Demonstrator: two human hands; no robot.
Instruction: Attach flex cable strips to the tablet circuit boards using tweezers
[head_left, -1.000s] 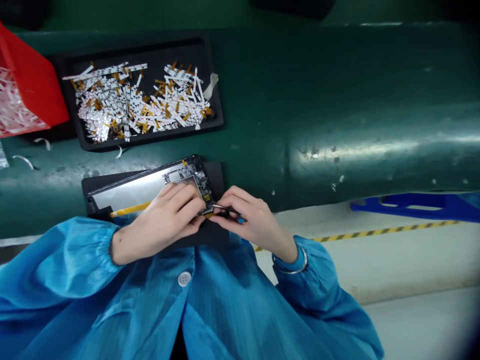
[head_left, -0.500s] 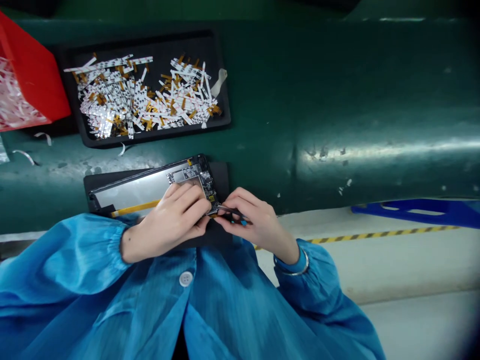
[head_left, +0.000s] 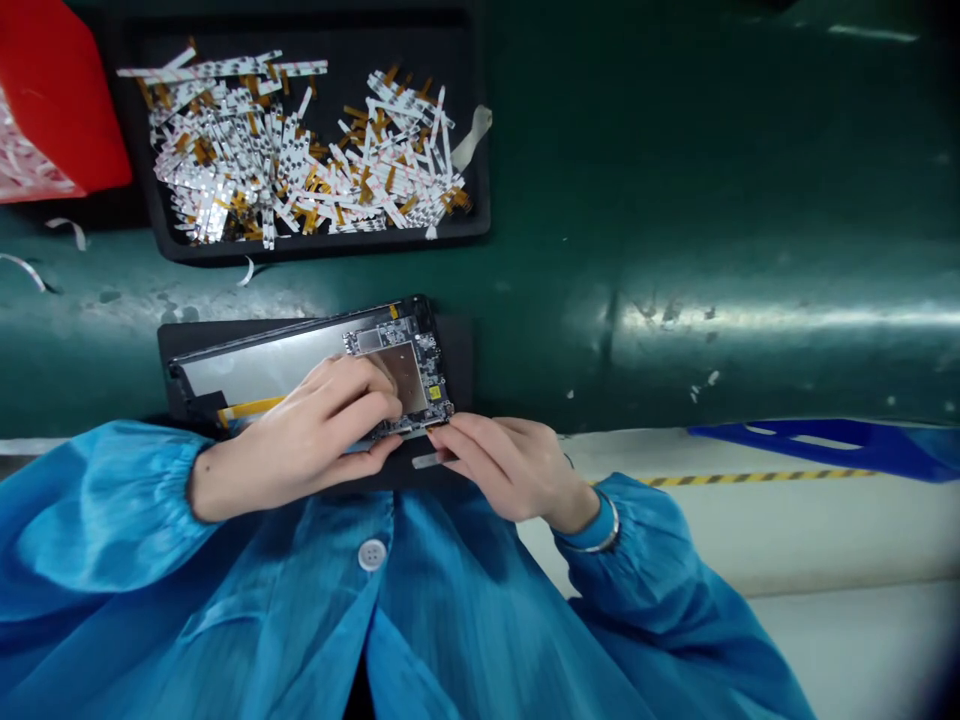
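An opened tablet [head_left: 251,358] lies tilted on a dark mat [head_left: 459,365], its silver back plate and circuit board [head_left: 433,372] exposed. An orange ribbon cable [head_left: 251,409] runs along its near side. My left hand [head_left: 322,425] is closed over the near edge, with curled fingers on the board and the thumb at the rim. At the board's near right corner, my right hand [head_left: 517,465] presses its fingertips together. A thin flat metal tool [head_left: 427,461] sticks out leftward from under those fingers; the rest of it is hidden.
Behind the tablet is a black tray [head_left: 330,247] heaped with white-and-orange flex strips [head_left: 300,160]. A red bin [head_left: 67,100] with pale scraps stands at the far left. Loose white strips [head_left: 247,271] lie on the green table [head_left: 675,200]. A blue bracket [head_left: 840,440] is at the right.
The metal tool has swung from pointing at the board's corner to lying under my right fingers. My right fingertips now touch that corner. My left hand has slid left, uncovering more board.
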